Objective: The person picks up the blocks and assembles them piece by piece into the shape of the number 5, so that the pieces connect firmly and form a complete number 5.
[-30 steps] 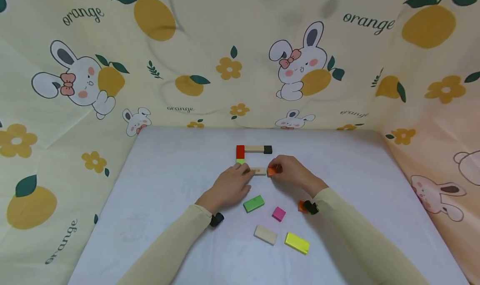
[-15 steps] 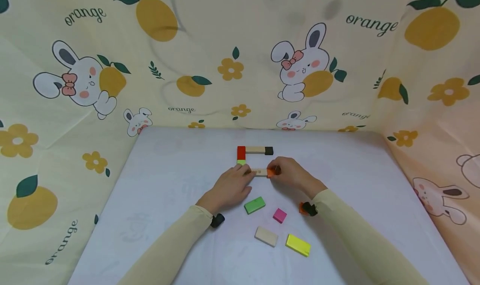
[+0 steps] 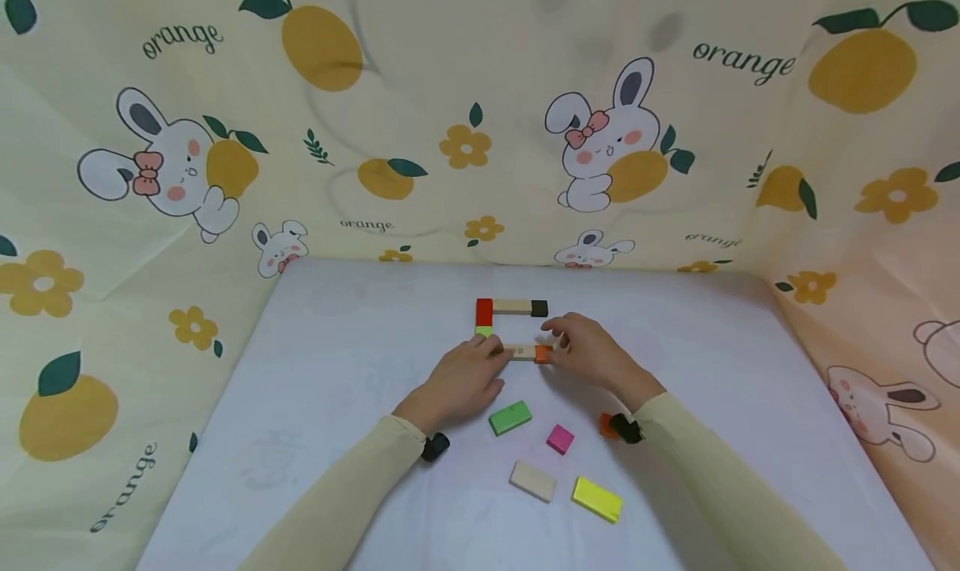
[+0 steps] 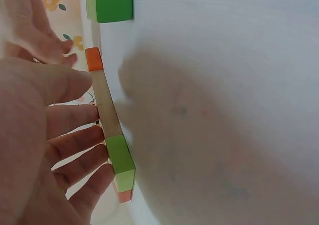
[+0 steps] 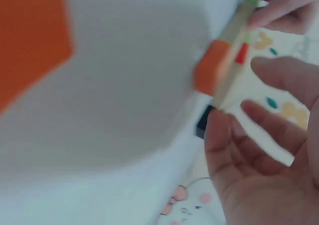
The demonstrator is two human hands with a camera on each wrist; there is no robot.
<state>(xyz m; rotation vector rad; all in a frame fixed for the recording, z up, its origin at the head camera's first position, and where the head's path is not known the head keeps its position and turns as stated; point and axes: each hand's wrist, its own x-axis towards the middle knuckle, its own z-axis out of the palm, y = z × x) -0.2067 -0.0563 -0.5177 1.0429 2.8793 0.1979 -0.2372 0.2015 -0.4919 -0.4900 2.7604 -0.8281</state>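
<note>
My left hand [image 3: 457, 379] rests its fingertips against a plain wooden block [image 3: 521, 353] and a light green block [image 4: 119, 157]. At the wooden block's right end sits an orange block [image 3: 543, 354]. My right hand [image 3: 596, 354] is beside it, thumb and fingers spread with nothing between them. In the right wrist view the orange block [image 5: 213, 68] shows in line with the wooden one. A red block [image 3: 484, 313] adjoins the light green one, and from it a second wooden block [image 3: 512, 307] runs right to a black block [image 3: 539, 308]. Left fingers partly cover the near left corner.
Loose blocks lie nearer on the white table [image 3: 300, 438]: green [image 3: 510, 418], pink [image 3: 560, 439], pale wooden [image 3: 533, 481] and yellow [image 3: 597, 499]. Another orange block [image 3: 608, 425] is partly behind the right wrist camera [image 3: 627, 428]. A patterned cloth [image 3: 420, 96] surrounds the table.
My right hand has let go of the orange block, which now touches the wooden block's end, and its fingers have spread. The left hand stays in place. The head view has tilted slightly.
</note>
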